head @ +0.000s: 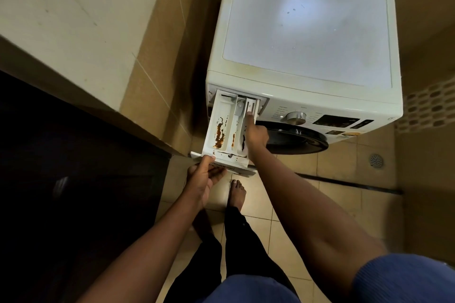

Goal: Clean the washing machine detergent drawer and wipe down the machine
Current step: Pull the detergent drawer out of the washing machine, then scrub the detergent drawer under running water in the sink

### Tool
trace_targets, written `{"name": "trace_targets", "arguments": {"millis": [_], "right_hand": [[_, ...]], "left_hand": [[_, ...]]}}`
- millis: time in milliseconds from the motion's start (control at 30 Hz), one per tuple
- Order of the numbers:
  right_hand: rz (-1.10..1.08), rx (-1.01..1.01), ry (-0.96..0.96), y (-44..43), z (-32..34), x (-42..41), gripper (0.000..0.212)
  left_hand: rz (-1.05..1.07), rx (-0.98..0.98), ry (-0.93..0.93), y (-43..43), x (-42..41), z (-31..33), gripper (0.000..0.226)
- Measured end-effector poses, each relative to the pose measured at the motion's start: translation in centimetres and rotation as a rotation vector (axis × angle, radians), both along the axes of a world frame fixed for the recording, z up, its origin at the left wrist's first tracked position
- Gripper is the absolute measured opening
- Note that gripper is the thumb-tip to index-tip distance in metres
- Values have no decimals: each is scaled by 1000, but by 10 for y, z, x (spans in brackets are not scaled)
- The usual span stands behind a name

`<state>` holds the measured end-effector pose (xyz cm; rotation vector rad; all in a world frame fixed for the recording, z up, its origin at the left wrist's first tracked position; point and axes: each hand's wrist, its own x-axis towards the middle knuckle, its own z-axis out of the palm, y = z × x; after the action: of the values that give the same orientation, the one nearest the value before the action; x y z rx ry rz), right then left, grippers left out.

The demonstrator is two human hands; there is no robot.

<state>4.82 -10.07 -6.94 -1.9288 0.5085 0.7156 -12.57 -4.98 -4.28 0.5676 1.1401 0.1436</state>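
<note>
The white plastic detergent drawer (222,130) is standing pulled far out of its slot at the upper left corner of the cream-white front-loading washing machine (307,32). It is sitting mid-frame, with its long axis running from the slot down towards the lower left, almost straight at the person. The left hand (204,177) is gripping the drawer's front panel at the near end, thumb over the top edge and fingers curled beneath. The right hand (256,134) is reaching along the drawer's right wall, one finger stretched forward and the rest folded back, holding nothing that I can see. Its fingertip (249,114) is pressing down in the rightmost compartment at the far end, just short of the slot. From where I am standing it looks as though that finger is working a release catch, so the coming move is probably turning on the left hand, which is nearer the front panel. That hand would be drawing the drawer out along its own length, towards the lower left and away from the machine. Rust-brown crusted stains (219,134) are streaking the compartments, so the cleaning itself is not yet looking begun
</note>
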Motion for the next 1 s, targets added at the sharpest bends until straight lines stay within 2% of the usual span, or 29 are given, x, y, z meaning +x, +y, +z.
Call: {"name": "trace_targets", "arguments": {"millis": [167,300,400,567,733,1000], "right_hand": [[178,214,11,-21,8,-22,55],[175,268,48,-29,17,-36,54],[151,271,36,-38,27,-47,53],[62,275,36,-73,47,-60,52],[-7,445,149,-130,69,-75,53],[-392,620,20,-232,109,-84,36]], "left_hand": [[-84,68,37,9,-35,-6,20],[-143,129,67,15,-63,-4,14],[-207,153,83,22,-76,4,17],[-393,216,97,43,-81,22,25],[-579,299,83,57,-54,52,29],[-945,460,-71,-2,46,110,27]]}}
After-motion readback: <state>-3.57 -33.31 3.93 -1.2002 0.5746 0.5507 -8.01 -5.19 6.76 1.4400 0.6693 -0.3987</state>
